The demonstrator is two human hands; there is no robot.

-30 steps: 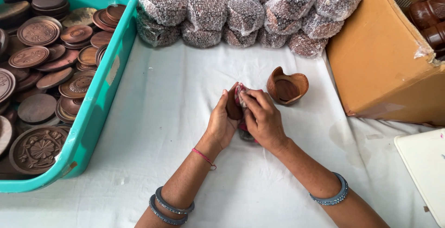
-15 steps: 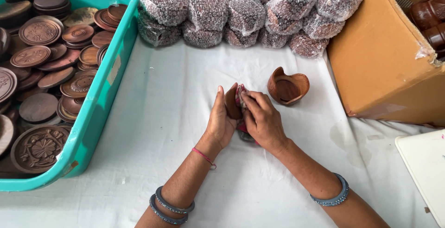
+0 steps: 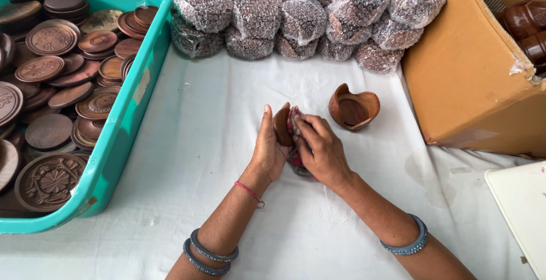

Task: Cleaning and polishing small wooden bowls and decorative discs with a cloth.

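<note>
Bright, even daylight, soft and diffuse, falling from above. Faint shadows under the left hand (image 3: 272,143) and right hand (image 3: 321,150) on the white cloth (image 3: 187,160). Small glints on the bubble-wrapped bundles (image 3: 250,15) along the top. Sharp focus throughout, no motion blur; slight wide-angle stretch toward the corners

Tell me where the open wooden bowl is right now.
In the head view, the open wooden bowl stands on the white table just right of the hands, apart from them, between the bubble-wrapped bundles behind and the cardboard box to its right.
</note>
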